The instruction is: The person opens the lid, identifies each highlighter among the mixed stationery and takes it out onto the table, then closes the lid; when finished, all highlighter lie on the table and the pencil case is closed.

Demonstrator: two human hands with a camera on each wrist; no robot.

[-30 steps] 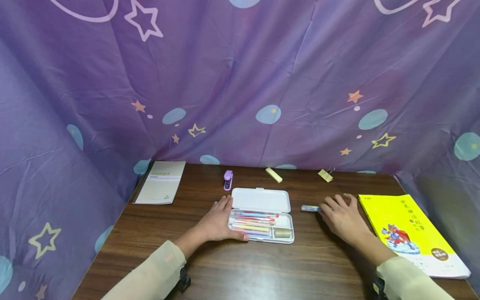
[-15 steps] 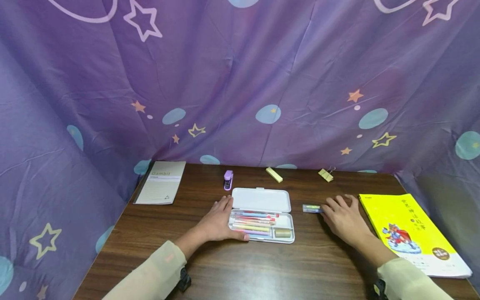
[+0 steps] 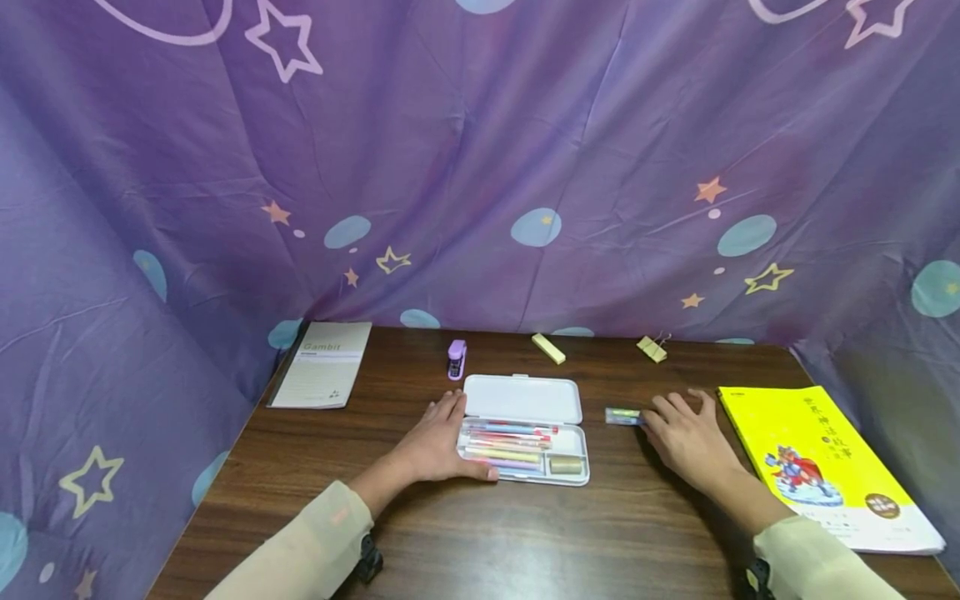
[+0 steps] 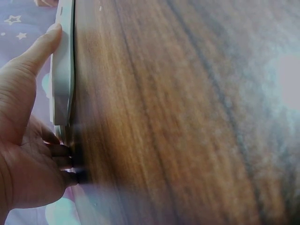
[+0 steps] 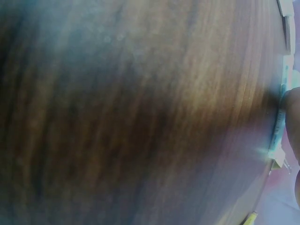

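An open white pencil case (image 3: 576,450) holds several pens and a short tan block; its lid (image 3: 521,400) lies back on the table. My left hand (image 3: 433,446) rests at the case's left end. Its thumb (image 4: 44,49) lies straight along the front side, the fingers stretched beside the left edge. To the right, my right hand (image 3: 686,437) holds the right end of a small clear, narrow item (image 3: 622,417) with blue and yellow-green in it. In the right wrist view a digit (image 5: 293,117) overlaps this item (image 5: 278,133); the covered end is hidden.
Along the table's back lie a purple stapler (image 3: 456,360), a pale yellow bar (image 3: 549,348) and a yellow binder clip (image 3: 652,349). A grey-white notebook (image 3: 322,367) is at the back left, a yellow book (image 3: 821,458) at the right edge. Purple cloth (image 3: 480,167) hangs behind.
The small clear item has shifted slightly to the right and turned, showing more yellow-green, between the first two frames. Both hands have stayed nearly still.
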